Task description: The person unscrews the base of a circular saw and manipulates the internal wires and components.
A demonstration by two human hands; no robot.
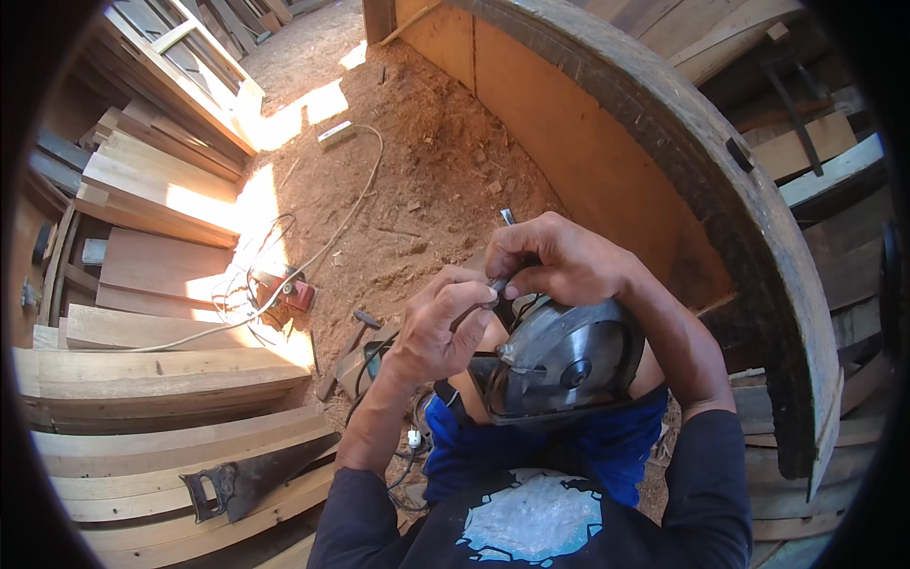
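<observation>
A circular saw [569, 365] rests across my lap with its round steel blade facing up. My left hand [441, 322] is closed just in front of it, pinching a small grey metal piece [494, 286] whose kind I cannot make out. Close beside it, my right hand [559, 256] is bent over the saw's front end, fingertips meeting the same small piece. A shiny flat metal tip [507, 216] sticks out past my right fingers; the rest of it is hidden by the hand.
Stacked planks [161, 375] line the left, with a handsaw [256, 479] lying on them. A hammer [365, 320] is by my left wrist. Beyond are a red power tool [284, 289], a cable [341, 228] and a white power strip [335, 134] on sawdust. A curved-edged workbench [682, 123] stands right.
</observation>
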